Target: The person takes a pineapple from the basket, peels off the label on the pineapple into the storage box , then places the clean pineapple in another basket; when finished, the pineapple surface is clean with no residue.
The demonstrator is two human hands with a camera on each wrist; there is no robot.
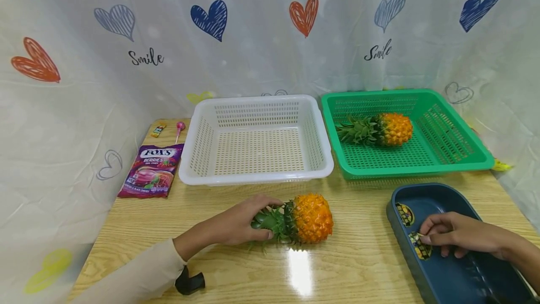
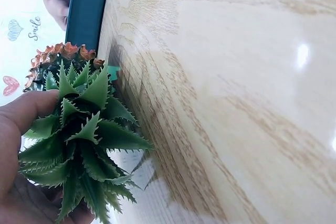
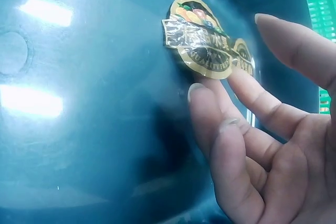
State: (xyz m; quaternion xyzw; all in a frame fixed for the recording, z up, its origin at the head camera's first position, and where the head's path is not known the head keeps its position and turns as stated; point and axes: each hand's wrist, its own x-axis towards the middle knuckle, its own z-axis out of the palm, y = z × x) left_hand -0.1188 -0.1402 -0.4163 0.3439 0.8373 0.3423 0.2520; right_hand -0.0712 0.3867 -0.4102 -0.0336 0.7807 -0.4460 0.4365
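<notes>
My left hand grips a small pineapple by its green leaves. The fruit lies on its side on the wooden table, orange body pointing right. My right hand is inside a dark blue tray, holding a black and gold fruit label at its fingertips. In the right wrist view the index and middle fingertips run behind this label, and the thumb stands off to one side. Another similar label lies against the tray wall just beyond.
A white basket stands at the back middle. Beside it, a green basket holds another pineapple. Back left are a purple candy bag, a pink lollipop and a small wrapped candy. A printed curtain hangs behind.
</notes>
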